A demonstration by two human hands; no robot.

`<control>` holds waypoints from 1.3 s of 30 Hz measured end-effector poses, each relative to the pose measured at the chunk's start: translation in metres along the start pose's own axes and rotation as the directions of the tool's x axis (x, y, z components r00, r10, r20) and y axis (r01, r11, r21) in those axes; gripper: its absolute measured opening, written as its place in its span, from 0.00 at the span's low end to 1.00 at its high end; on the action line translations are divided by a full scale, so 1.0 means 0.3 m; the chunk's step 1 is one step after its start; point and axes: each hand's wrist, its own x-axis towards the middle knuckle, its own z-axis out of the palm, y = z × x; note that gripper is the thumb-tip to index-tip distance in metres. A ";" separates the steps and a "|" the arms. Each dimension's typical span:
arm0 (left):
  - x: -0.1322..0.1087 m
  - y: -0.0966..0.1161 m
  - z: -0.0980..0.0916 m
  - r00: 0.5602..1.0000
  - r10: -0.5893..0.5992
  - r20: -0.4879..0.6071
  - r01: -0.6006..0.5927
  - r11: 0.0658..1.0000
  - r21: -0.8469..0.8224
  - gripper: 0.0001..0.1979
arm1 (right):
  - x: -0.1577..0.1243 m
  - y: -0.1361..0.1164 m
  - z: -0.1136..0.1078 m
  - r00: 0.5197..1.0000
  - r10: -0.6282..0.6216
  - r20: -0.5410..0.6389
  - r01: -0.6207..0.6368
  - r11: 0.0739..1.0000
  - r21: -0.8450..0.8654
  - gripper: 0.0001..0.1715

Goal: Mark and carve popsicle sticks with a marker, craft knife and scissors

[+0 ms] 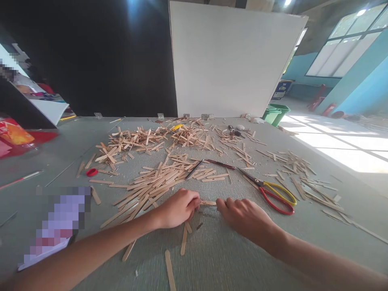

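My left hand (178,208) and my right hand (244,216) rest on the grey table (230,254), both closed in a pinch on the two ends of one flat wooden stick (208,203) that lies between them. A heap of several wooden sticks (163,180) spreads just beyond my left hand. Scissors with red and yellow handles (274,194) lie right of my right hand, untouched. A dark pencil (194,169) and a red pencil (220,163) lie on the heap's far side.
More piles of sticks (145,139) cover the far part of the table, and loose ones (295,165) scatter to the right. A red ring (91,172) lies at the left. A white board (230,60) stands upright at the back edge. Green bins (275,113) stand behind it.
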 end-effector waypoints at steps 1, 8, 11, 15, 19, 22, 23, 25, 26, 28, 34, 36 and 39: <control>0.000 0.000 0.002 1.000 0.005 -0.012 -0.005 1.000 0.012 0.17 | 0.005 0.010 0.006 1.000 -0.008 0.025 0.007 0.999 0.033 0.14; -0.009 -0.002 0.013 1.000 0.007 -0.015 -0.007 1.000 0.013 0.19 | 0.023 -0.022 -0.054 0.996 0.015 0.088 -0.008 0.997 -0.075 0.15; -0.010 -0.003 0.016 0.999 0.016 -0.032 -0.015 0.999 0.029 0.20 | 0.023 -0.047 -0.064 0.995 0.047 0.093 -0.034 0.990 -0.133 0.15; -0.004 -0.003 0.019 0.998 0.017 -0.055 -0.014 0.998 0.054 0.20 | 0.039 0.011 -0.012 0.997 -0.024 0.073 0.024 1.000 0.000 0.12; -0.006 0.000 0.018 0.998 0.019 -0.060 -0.015 0.998 0.058 0.19 | 0.058 0.056 -0.013 0.994 -0.057 0.089 0.057 0.998 0.000 0.11; -0.012 0.005 0.017 0.998 0.026 -0.058 -0.023 0.998 0.050 0.17 | 0.054 0.025 -0.065 0.995 -0.047 0.093 0.057 0.992 -0.109 0.14; -0.013 0.007 0.017 0.998 0.028 -0.059 -0.025 0.998 0.050 0.16 | 0.052 0.009 -0.084 0.994 -0.041 0.101 0.053 0.991 -0.126 0.15; -0.014 0.009 0.017 0.997 0.032 -0.064 -0.029 0.998 0.054 0.15 | 0.052 -0.021 -0.119 0.991 -0.025 0.128 0.042 0.990 -0.132 0.16; -0.014 0.010 0.017 0.997 0.033 -0.066 -0.029 0.998 0.054 0.15 | 0.056 -0.033 -0.132 0.990 -0.017 0.140 0.035 0.991 -0.129 0.16; -0.013 0.009 0.017 0.998 0.032 -0.062 -0.028 0.998 0.051 0.15 | 0.066 -0.045 -0.148 0.989 -0.001 0.150 0.019 0.992 -0.121 0.16; -0.016 -0.002 0.017 0.999 0.016 -0.039 -0.016 1.000 0.021 0.17 | 0.070 0.005 -0.092 0.990 -0.032 0.137 0.041 0.997 -0.062 0.15; -0.016 -0.003 0.019 0.999 0.016 -0.041 -0.016 1.000 0.020 0.18 | 0.063 0.030 -0.062 0.992 -0.066 0.108 0.071 0.997 -0.042 0.13; -0.015 -0.002 0.021 0.998 0.024 -0.057 -0.022 0.999 0.036 0.19 | 0.060 0.034 -0.052 0.991 -0.083 0.108 0.086 0.996 -0.019 0.12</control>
